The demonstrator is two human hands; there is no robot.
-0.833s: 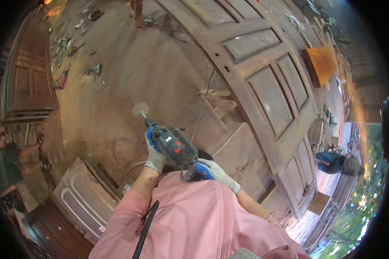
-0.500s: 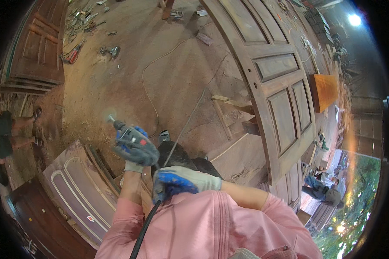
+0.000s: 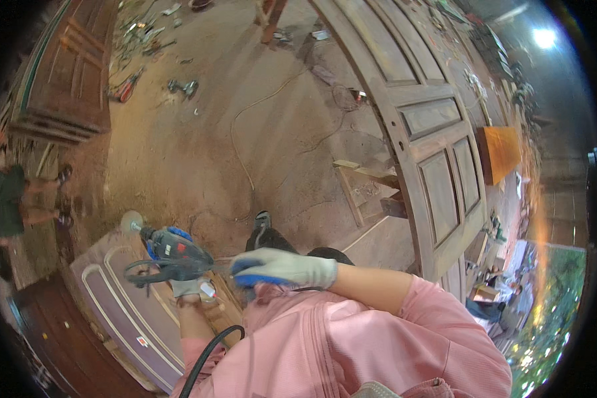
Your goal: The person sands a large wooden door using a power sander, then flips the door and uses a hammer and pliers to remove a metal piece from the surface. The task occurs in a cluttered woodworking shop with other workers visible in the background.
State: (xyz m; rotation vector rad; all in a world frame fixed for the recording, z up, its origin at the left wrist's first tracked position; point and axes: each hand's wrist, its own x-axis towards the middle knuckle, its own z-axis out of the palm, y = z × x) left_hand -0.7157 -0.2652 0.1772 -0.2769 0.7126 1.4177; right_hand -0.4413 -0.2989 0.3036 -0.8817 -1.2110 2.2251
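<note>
My left hand, in a blue and white glove, grips a dark handheld power drill. A pale round disc is fitted at the drill's front end and points away to the left. Behind the tool, close to my body, my gloved right hand is closed with its fingers curled; what lies in them is hidden. A black cord loops up across my left forearm toward my shirt. Below the drill leans a purplish door panel with pale curved mouldings.
A large panelled wooden door stands on supports at the right, with an orange block beyond it. Stacked doors are at the far left, where a person's legs also show. A thin cord trails over the floor.
My left hand has moved the drill left and down, turning it more sideways over the purplish panel. The right hand has shifted slightly. The black cord now bends in a loop.
</note>
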